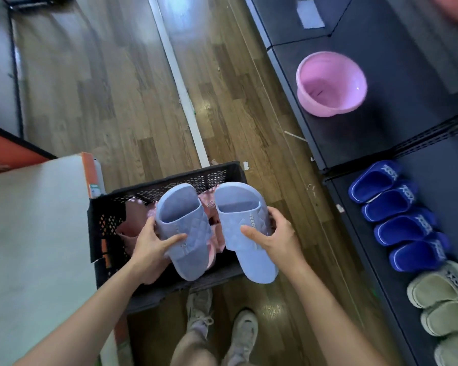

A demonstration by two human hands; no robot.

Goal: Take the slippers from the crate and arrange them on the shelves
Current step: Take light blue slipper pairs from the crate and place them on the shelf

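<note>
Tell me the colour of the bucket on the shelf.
The bucket is pink, in the head view.

Crate [169,180]: black matt plastic with lattice-perforated walls; over it pale blue slippers [185,228], matt foam-like plastic with quilted, diamond-embossed straps, and inside it pink slippers [132,217] with a similar matt finish. Under the crate the floor [103,88] is wood-grain plank, smooth with glossy glare patches; left of the crate the box [37,220] looks like card, matt white top, orange printed edge. Right of the crate the shelf [381,143] is dark matt metal with a perforated strip [434,136], carrying a glossy pink plastic basin [331,83], smooth dark blue slippers [397,215] with slight sheen, and beige slippers [439,294] with duller, cloth-like insoles.
</note>
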